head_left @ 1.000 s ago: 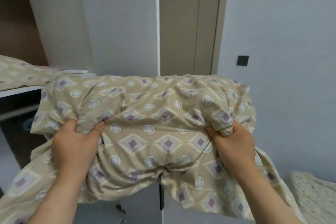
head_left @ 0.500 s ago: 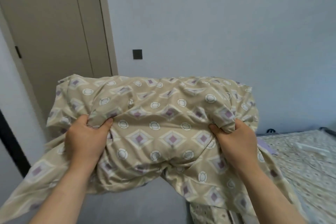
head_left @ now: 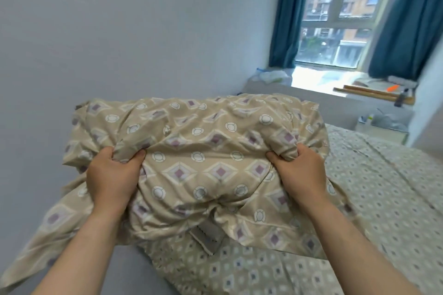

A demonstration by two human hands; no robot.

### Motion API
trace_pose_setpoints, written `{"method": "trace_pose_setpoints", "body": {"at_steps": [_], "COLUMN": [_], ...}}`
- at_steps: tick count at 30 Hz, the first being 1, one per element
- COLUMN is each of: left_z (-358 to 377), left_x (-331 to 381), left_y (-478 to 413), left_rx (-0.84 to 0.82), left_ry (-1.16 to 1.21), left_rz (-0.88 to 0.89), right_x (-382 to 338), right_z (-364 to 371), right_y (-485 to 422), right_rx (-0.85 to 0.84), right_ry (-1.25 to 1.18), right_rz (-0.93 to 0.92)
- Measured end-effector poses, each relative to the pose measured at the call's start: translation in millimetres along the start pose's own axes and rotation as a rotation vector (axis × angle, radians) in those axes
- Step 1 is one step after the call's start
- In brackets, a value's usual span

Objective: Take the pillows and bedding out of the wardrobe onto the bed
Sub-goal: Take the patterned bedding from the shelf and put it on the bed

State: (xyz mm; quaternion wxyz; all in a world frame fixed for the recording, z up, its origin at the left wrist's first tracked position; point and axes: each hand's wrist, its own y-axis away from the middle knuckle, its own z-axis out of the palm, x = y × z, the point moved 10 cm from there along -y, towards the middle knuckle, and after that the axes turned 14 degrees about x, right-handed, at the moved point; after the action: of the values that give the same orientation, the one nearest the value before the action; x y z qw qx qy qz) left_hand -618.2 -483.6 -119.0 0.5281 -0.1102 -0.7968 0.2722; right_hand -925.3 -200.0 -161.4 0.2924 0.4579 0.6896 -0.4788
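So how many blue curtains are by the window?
2. The left curtain hangs left of the window; the right curtain hangs right of it, reaching the picture's edge, so more could be hidden there.

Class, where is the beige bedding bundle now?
The bedding bundle is mid-frame in the head view, gripped by left hand and right hand above the bed.

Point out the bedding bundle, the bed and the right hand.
bedding bundle (head_left: 199, 151), head view, middle of its patterned front.
bed (head_left: 395, 199), head view, bare sheet right of the bundle.
right hand (head_left: 300, 173), head view, back of the hand.
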Motion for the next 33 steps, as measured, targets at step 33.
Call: {"method": "trace_pose_setpoints", "body": {"at_steps": [33], "left_z": [426], "left_x": [-247], "left_y": [544], "left_rx": [-1.061], "left_ry": [-0.106], "left_rz": [-0.049], "right_x": [617], "right_z": [-92], "right_y": [237], "right_rx": [0.227], "right_ry": [0.64], "right_rz": [0.837]}}
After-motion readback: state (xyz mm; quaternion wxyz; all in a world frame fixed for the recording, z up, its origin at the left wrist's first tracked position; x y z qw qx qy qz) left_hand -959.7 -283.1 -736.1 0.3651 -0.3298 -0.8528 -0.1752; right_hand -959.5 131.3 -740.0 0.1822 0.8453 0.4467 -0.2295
